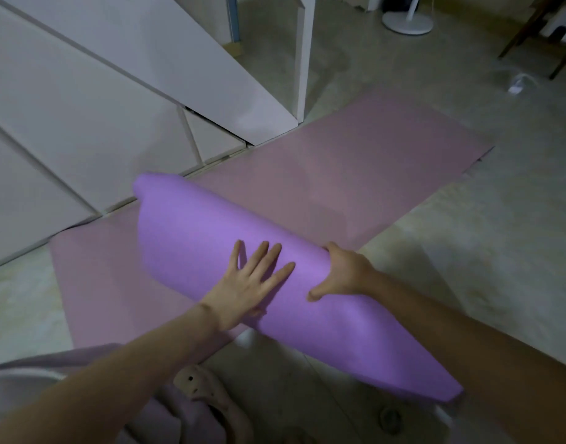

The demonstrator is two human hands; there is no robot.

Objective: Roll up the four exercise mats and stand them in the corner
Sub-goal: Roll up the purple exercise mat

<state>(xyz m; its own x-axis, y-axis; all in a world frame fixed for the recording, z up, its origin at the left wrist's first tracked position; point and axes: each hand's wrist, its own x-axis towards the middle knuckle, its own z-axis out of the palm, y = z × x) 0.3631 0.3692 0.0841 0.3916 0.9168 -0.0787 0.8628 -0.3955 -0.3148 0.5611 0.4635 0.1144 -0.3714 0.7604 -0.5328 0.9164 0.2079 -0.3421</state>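
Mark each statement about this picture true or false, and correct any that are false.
1. The left hand lies flat, fingers spread, on the purple mat. True.
2. The right hand hangs free and touches nothing. False: it grips the purple mat.
3. The pink mat is rolled up and standing upright. False: it lies flat on the floor.
4. The purple mat crosses over the pink mat. True.
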